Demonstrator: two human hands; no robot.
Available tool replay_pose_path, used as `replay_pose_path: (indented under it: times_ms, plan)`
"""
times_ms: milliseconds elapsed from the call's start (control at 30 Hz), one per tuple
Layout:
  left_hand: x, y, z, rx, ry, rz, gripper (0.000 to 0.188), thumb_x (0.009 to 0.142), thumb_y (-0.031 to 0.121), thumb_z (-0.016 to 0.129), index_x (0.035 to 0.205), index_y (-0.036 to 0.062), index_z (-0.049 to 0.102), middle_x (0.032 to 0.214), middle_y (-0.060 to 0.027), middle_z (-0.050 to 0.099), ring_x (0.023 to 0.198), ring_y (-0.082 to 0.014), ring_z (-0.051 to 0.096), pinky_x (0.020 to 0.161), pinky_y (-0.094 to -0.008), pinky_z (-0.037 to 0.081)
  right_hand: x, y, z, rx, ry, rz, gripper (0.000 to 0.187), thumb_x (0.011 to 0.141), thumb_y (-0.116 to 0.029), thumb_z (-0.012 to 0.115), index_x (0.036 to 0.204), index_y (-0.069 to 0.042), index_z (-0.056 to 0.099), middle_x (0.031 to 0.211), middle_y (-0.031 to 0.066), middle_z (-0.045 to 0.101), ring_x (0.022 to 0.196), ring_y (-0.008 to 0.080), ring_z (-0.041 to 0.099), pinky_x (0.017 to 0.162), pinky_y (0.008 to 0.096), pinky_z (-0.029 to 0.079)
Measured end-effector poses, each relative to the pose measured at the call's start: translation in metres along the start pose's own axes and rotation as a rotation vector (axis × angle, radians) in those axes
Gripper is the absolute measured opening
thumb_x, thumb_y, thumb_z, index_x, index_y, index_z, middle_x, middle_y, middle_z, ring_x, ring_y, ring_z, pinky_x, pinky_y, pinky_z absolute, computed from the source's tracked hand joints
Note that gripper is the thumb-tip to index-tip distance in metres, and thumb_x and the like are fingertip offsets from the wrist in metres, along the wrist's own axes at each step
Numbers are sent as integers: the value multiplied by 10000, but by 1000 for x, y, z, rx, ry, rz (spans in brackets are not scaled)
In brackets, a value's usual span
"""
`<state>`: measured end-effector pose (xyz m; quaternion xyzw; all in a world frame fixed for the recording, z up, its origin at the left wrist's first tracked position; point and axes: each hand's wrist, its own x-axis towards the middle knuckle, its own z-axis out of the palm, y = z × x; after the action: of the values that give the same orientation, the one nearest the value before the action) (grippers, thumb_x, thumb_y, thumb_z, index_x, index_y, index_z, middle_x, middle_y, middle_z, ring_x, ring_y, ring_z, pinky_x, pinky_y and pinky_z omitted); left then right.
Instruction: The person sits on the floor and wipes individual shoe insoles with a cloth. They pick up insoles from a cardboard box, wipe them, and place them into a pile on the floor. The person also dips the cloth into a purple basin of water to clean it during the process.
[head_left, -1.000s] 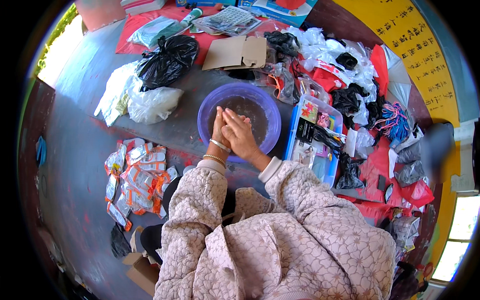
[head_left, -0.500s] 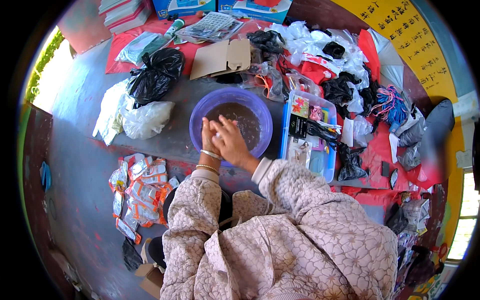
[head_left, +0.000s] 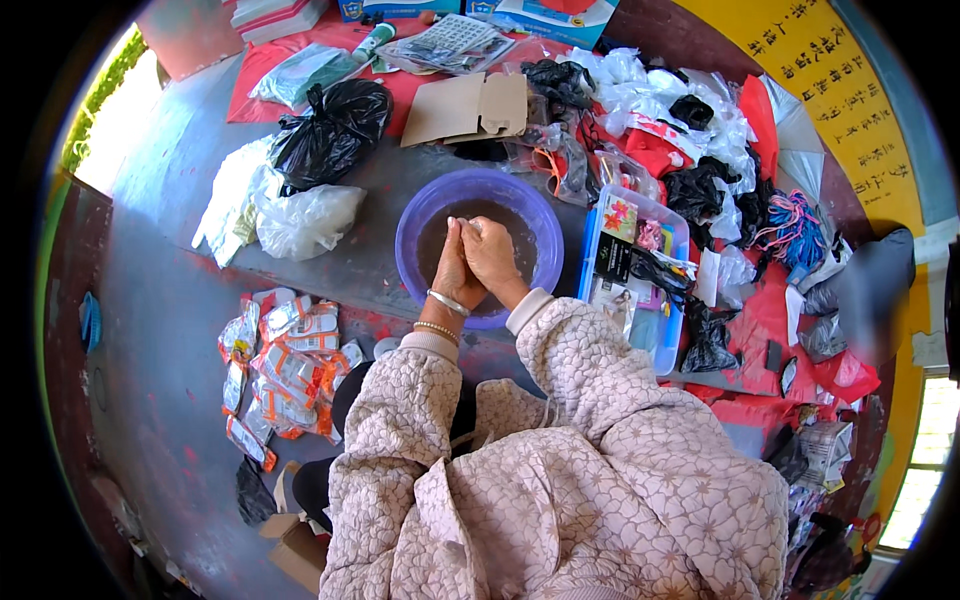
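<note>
A round purple basin holds murky brownish water. Over its near half, my left hand and my right hand are pressed together. The right hand's fingers curl in against the left, and both hands are closed. Whatever lies between the palms, if anything, is hidden. A silver bangle and a beaded bracelet circle my left wrist.
Right of the basin stands a clear plastic box of small goods. Orange-and-white packets lie at the left. Black and white plastic bags sit behind them. A cardboard piece lies beyond the basin.
My hands were rubbing with fingers more stretched out; now they are clasped, the right hand's fingers curled. The view has shifted slightly, so the basin appears further right.
</note>
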<state>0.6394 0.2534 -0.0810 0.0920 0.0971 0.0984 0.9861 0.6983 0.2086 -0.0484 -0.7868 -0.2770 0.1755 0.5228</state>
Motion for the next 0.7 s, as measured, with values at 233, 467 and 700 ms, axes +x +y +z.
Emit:
replay_pose_path:
  times_ms: [233, 467, 700]
  plan:
    - [7, -7, -4, 74, 243, 50, 594, 842, 632, 338, 1098, 121, 501, 1016, -85, 562, 889, -322, 554, 779, -509, 459, 12, 15, 10, -184, -4, -13, 401, 878, -309, 428, 769, 27, 619, 764, 249, 605, 738, 420, 584, 684, 464, 457]
    - [5, -1, -8, 122, 277, 101, 559, 887, 579, 297, 1139, 116, 482, 1054, -95, 559, 932, -296, 552, 825, -484, 452, 47, 63, 30, -460, -223, -84, 349, 840, -352, 486, 878, -27, 607, 889, 242, 592, 887, 394, 548, 812, 475, 429]
    - [-7, 24, 16, 114, 504, 2, 640, 865, 630, 270, 1263, 149, 409, 1182, -131, 493, 1069, -330, 492, 914, -559, 360, 55, 39, -22, 951, -466, 561, 302, 897, -336, 466, 767, -80, 561, 720, 87, 613, 692, 218, 606, 604, 363, 503]
